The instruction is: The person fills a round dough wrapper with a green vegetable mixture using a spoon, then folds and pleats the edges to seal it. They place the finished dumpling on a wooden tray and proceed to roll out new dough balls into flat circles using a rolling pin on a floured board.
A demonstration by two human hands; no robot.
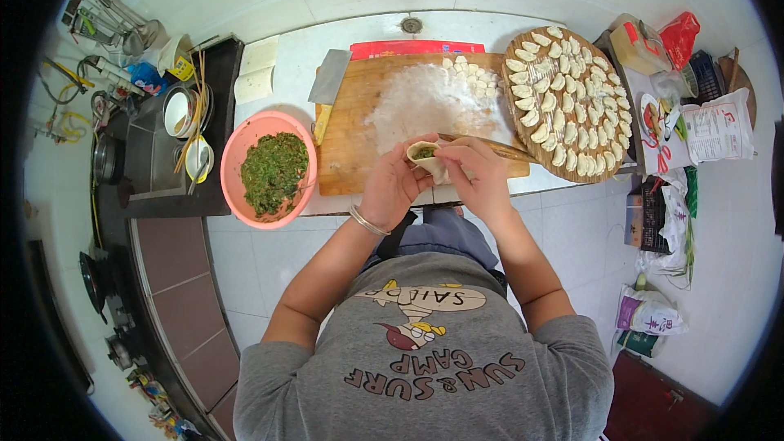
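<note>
Cupping a dumpling wrapper [434,168] in left hand [388,188], with fingers curled close around it. Pinching its right edge in right hand [482,175], between thumb and bent fingers; can't tell exact right fingertip contact, partly hidden. Showing green filling [424,152] through gap at top, so not sealed. Holding all this over near edge of wooden cutting board [347,171]; can't tell height. Wearing silver bangle [369,221] on left wrist.

Just beyond right hand: wooden stick [510,152], lying across lower right of board. Farther up board: spread of white flour [416,102], then cluster of small dough pieces [472,75] near back right. At board's left edge: cleaver [330,75], with yellow handle toward wearer. Left of that: pink bowl [230,175] of green chopped mix [272,167]. To right of board: round wooden tray [559,120], crowded with folded dumplings [558,82]. Far left: stacked bowls and chopsticks [200,86] by sink [155,155].
</note>
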